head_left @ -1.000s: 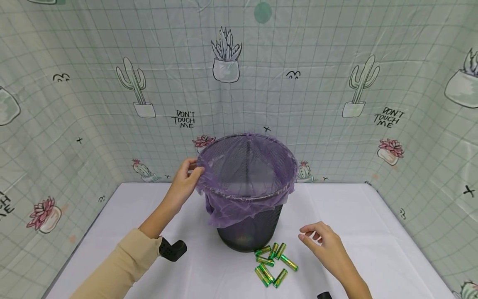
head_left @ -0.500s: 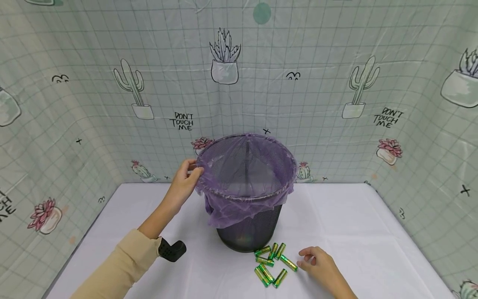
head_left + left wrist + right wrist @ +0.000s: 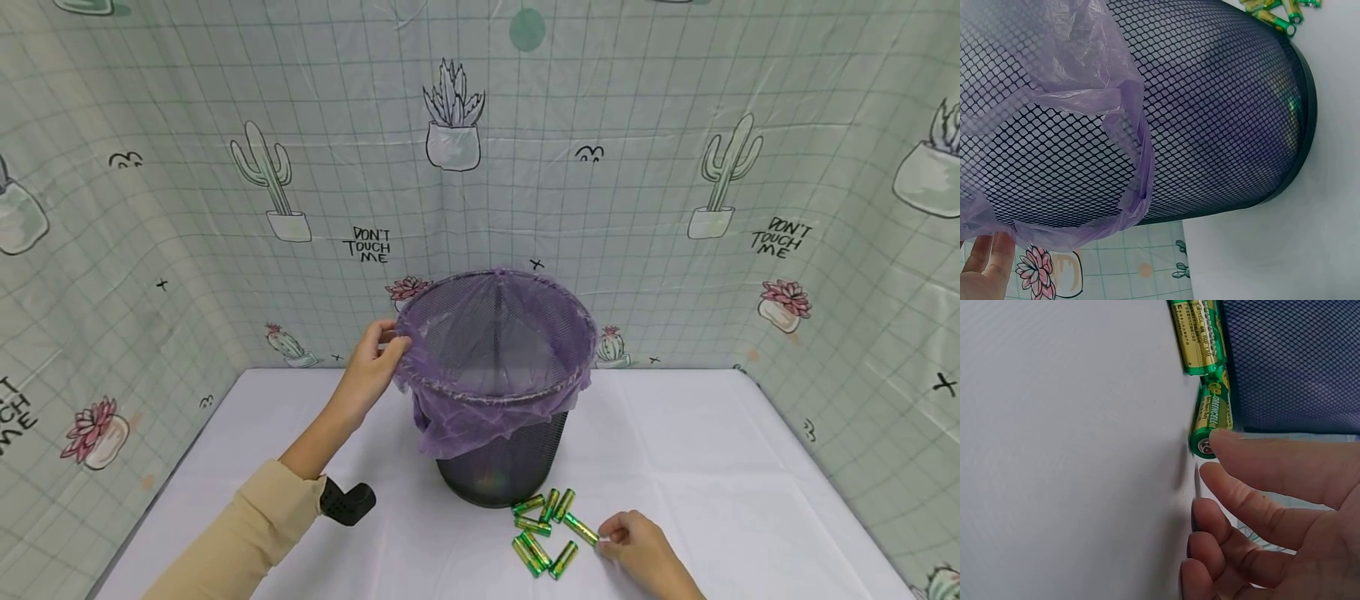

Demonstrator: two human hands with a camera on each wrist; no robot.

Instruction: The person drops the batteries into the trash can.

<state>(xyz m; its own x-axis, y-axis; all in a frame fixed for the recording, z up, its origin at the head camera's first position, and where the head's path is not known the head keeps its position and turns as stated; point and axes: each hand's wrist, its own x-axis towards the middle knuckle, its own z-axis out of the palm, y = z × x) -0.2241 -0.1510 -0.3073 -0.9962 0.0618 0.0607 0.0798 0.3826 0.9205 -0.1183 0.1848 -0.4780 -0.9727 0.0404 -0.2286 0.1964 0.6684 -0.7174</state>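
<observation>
A black wire-mesh wastebasket (image 3: pixel 536 454) stands upright on the white table, lined with a thin purple plastic bag (image 3: pixel 480 425) folded over its rim. My left hand (image 3: pixel 372 354) grips the bag-covered rim at its left side; in the left wrist view only some fingers (image 3: pixel 997 259) show at the edge of the bag. Several green and gold batteries (image 3: pixel 534 548) lie loose before the basket. At the near end of the rightmost battery (image 3: pixel 581 528) is my right hand (image 3: pixel 637 546). Its thumb and index finger are apart around that end in the right wrist view, fingers loosely bent.
A black angled piece (image 3: pixel 348 502) sticks out by the left sleeve cuff (image 3: pixel 300 487). Behind and beside the white tabletop (image 3: pixel 690 433) hangs a grid-patterned cloth (image 3: pixel 600 208) with cactus drawings.
My right hand has come down toward the near side of the table, up to the end of the rightmost battery. The left hand stays on the rim, and the batteries lie as before.
</observation>
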